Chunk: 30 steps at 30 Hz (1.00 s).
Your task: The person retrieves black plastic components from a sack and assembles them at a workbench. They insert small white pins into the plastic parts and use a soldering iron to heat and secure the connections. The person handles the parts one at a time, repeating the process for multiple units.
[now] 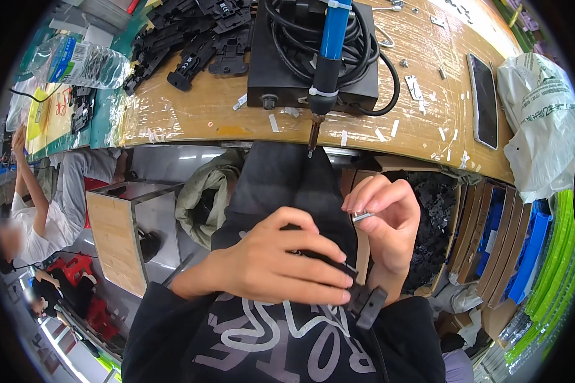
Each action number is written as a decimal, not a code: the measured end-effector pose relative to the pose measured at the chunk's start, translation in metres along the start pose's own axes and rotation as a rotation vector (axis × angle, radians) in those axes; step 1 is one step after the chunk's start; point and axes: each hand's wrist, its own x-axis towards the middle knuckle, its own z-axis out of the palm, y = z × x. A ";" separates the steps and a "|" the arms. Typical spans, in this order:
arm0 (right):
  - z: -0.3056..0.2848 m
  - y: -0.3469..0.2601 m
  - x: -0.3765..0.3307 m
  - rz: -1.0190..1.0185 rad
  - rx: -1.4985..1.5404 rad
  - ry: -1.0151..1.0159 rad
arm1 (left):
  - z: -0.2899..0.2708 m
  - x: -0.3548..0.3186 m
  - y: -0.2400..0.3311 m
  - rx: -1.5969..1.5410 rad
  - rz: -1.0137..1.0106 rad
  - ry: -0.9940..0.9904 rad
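About the centre of view, the bench (191, 121) spans 10 to 2 o'clock. On it stand a box (271, 80) at 12, topped by a coiled cable (397, 89), a heap (214, 45) of parts at 11 and a bottle (83, 60) at 10; a phone (484, 102) lies at 2, with a bag (536, 121) just beyond it. The driver (335, 32) hangs before the box, its tip past the bench's near edge. Below the bench, a sack (195, 198) lies at 9, a cabinet (116, 236) to its left, a co-worker (54, 220) farther out. The left hand (294, 258), at 6, holds a part (369, 309); the right hand (393, 223), toward 4, pinches a metal piece (362, 216).
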 end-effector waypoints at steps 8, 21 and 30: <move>0.001 0.005 -0.006 0.338 0.158 -0.140 | 0.005 -0.003 0.004 -0.111 0.138 -0.009; -0.013 -0.004 -0.004 0.430 0.251 -0.109 | 0.006 -0.010 -0.005 -0.146 0.174 -0.040; -0.015 0.001 -0.005 0.393 0.199 -0.131 | 0.006 -0.009 -0.002 -0.173 0.183 -0.066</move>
